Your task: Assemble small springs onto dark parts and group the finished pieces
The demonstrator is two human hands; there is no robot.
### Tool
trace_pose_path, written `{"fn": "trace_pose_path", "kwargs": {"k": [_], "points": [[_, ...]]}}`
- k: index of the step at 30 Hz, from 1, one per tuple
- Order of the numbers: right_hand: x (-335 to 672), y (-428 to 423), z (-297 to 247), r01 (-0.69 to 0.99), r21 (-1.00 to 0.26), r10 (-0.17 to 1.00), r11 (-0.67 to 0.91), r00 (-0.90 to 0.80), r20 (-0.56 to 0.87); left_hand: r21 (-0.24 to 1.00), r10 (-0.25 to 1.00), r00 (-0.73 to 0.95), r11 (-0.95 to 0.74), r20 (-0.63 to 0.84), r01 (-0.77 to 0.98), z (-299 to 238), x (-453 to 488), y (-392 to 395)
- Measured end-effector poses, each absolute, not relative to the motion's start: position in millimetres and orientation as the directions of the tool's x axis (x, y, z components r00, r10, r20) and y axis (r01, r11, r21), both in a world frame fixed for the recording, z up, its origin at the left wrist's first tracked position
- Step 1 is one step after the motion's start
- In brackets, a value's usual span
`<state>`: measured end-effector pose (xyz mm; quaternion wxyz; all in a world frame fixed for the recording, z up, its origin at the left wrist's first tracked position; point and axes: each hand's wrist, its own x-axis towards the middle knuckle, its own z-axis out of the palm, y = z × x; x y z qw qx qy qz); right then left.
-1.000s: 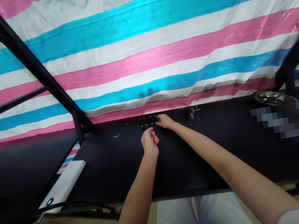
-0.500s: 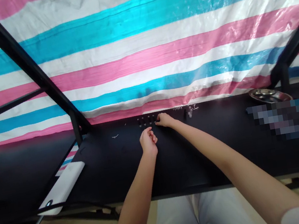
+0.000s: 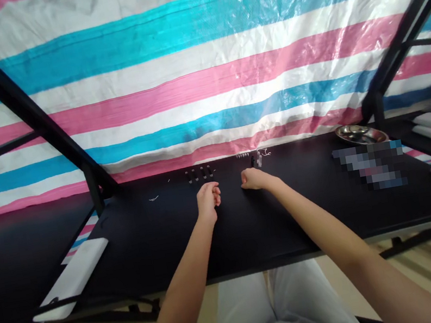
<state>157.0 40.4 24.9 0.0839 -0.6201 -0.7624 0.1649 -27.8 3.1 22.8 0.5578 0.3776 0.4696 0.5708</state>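
Note:
My left hand (image 3: 208,198) hovers over the black table just in front of a row of several small dark cylinders (image 3: 203,173) with pale ends. Its fingers are curled in, and I cannot see whether anything is between them. To the right, my right hand (image 3: 256,178) is low over the table with fingers folded together; what they hold, if anything, is hidden. Just beyond it are one dark cylinder (image 3: 252,161) and some clear small pieces (image 3: 259,158). A line of tiny light-coloured parts (image 3: 242,155) lies at the table's back edge.
White thread-like scraps (image 3: 154,198) lie on the left of the black table (image 3: 151,249). A white power bank-like box (image 3: 72,279) with a cable sits at the left edge. A round metal tray (image 3: 361,134) stands back right. A striped sheet (image 3: 185,78) hangs behind.
My right hand has moved right, away from the end of the dark row toward the pieces there. My left hand stays near the row. The view has shifted right.

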Motion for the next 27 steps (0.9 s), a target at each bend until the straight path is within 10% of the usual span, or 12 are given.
{"fn": "trace_pose_path", "kwargs": {"k": [4,9,19,27], "points": [[203,26,26,0.924,-0.382,0.979,0.005,-0.083,-0.188,0.965,0.989,0.071,-0.139,0.127,0.222,17,-11,-3],[227,30,19,0.939,-0.324,0.993,-0.115,0.119,-0.006,0.52,0.891,0.395,-0.452,0.225,0.725,22,20,2],[213,47,-1,0.92,-0.365,0.95,-0.142,0.231,0.211,0.173,0.843,0.502,-0.533,0.194,0.828,18,76,54],[214,54,-10,0.933,-0.34,0.938,-0.122,0.22,0.267,0.208,0.864,0.412,-0.477,0.289,0.854,9,80,58]]}}
